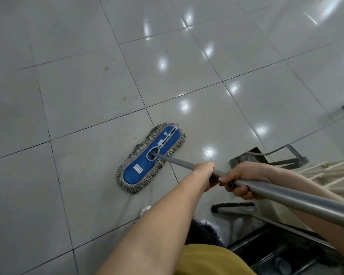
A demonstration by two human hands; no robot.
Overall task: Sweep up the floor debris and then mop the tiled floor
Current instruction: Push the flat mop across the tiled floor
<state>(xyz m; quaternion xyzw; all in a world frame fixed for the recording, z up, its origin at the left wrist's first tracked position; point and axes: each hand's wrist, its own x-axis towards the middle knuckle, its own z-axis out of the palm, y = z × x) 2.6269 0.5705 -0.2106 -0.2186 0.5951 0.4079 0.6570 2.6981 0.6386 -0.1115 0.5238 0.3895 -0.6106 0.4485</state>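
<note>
Head view. Looks down on a glossy grey tiled floor (87, 96), crossed by dark grout lines and dotted with bright light reflections toward the far right. Shows a flat mop head (147, 161), blue on top with a grey fringe all round, lying flat on the tiles near the middle, set diagonally from near left to far right. Grips the grey mop handle (276, 192) with 2 hands: left hand (204, 175) wrapped round it farther down, closer to the mop head; right hand (244, 178) curled round it right beside the left, fingers underneath. Picks out brownish stains (125, 98) on the tiles far left of the mop head. To the right, beyond the hands, takes in a dark dustpan (250, 156) resting on the floor and, nearer, a black-bristled brush (233, 206). At the bottom edge, catches a yellow garment (207, 261) and, left of the left forearm, a white shoe toe (145, 209).
</note>
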